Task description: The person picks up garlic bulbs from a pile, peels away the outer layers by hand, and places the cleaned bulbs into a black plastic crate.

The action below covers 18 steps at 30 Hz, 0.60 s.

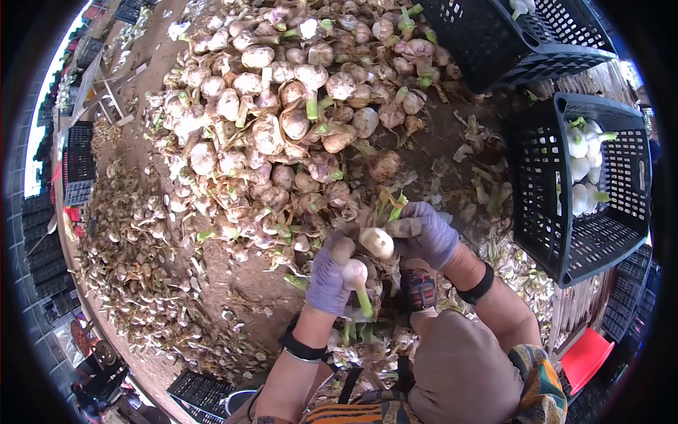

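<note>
Both gloved hands are close together in thin purple gloves with soil-stained fingertips: the left hand point(330, 274) is grasping a bulb, and the right hand point(428, 233) has its fingers curled against another.

Beyond both and off to the left spreads the largest thing, a loose garlic heap point(275, 134) on bare brown earth point(244, 283), too many bulbs to count, round and papery, streaked with dirt, some with cut green stalks.

Right of the right hand are two black plastic crates with slotted walls. The nearer crate point(579, 265) holds at least five smooth white bulbs point(579, 169) with short green stems; the farther crate point(487, 42), ahead of it, shows one pale bulb point(522, 7).

Just below the right hand are one knee in smooth brown cloth point(462, 367) and one foot in a strapped sandal point(419, 288). Farther right and lower lies one piece of glossy red plastic point(587, 359).

Smallest are the two handled bulbs. One rounded, cream-white bulb point(376, 242) is between the hands, at the right fingertips; the other, a white and pinkish bulb point(354, 274), sits in the left hand, its thick green stem pointing down.

Both forearms reach forward from below, angled inward, each with one black band near the wrist.
</note>
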Motion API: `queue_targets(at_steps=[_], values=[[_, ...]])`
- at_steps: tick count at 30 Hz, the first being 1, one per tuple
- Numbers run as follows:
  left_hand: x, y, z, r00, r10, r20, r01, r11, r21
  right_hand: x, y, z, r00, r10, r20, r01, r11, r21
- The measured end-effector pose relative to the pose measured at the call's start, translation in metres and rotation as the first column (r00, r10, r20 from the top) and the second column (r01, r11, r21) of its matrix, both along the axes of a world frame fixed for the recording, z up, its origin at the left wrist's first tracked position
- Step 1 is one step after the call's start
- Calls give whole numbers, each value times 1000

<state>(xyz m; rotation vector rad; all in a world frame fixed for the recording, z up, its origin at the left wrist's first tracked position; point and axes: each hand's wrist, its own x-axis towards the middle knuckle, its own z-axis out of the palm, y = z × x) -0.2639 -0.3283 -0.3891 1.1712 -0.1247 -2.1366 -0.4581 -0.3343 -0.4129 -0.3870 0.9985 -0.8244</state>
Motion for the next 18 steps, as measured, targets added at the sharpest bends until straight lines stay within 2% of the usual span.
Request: queue_targets(at_steps=[1,2,3,4,5,6,7,8,9,10,11,12,13,14,15,16,17,18], values=[[3,-1,-2,1000,4,2,-4,1000,1,-2,1,-13,1000,4,2,-4,1000,1],[6,0,-8,996,-92,-20,92,995,33,-6,4,-30,969,159,-187,-212,926,-313],[5,-2,-7,981,-188,-48,191,980,63,-7,6,-37,885,233,-404,-436,718,-542],[-2,1,-2,973,-125,194,150,982,-118,-3,14,-39,946,207,-250,-298,859,-416],[-3,-3,3,973,-128,190,151,982,-116,0,15,-31,945,206,-253,-298,861,-412],[-3,-9,6,978,-91,190,115,986,-121,2,14,-18,981,78,-178,-123,959,-257],[-3,-14,13,980,-52,190,77,989,-128,1,12,-10,990,-66,-126,56,995,-84],[-5,-19,30,962,-101,254,143,978,-153,-19,27,-58,907,31,-419,-190,920,-344],[-4,-20,34,962,-101,252,143,978,-152,-17,22,-49,907,31,-421,-191,920,-342],[0,-19,37,894,-291,341,393,875,-284,-16,17,-38,944,-26,-329,-47,976,-214],[2,-17,39,776,-439,452,613,692,-380,-16,10,-24,965,-100,-243,86,994,-69],[0,-9,39,721,-513,466,686,624,-373,-20,3,-13,964,-237,116,208,954,218],[1,-6,34,720,-511,469,686,624,-374,-24,1,-10,965,-236,119,207,955,215],[3,-2,22,813,-481,327,566,786,-251,-28,2,-9,998,-43,-46,41,999,-34],[6,2,8,893,-408,192,430,899,-89,-30,4,-9,962,108,-250,-170,955,-242],[12,0,-7,852,-454,262,475,880,-18,-25,5,-25,968,82,-238,-162,927,-337],[10,-2,-11,852,-455,260,475,880,-15,-23,5,-20,968,83,-238,-162,929,-334],[9,-1,-13,891,-414,184,435,896,-93,-22,5,-10,993,121,-13,-120,960,-252]])
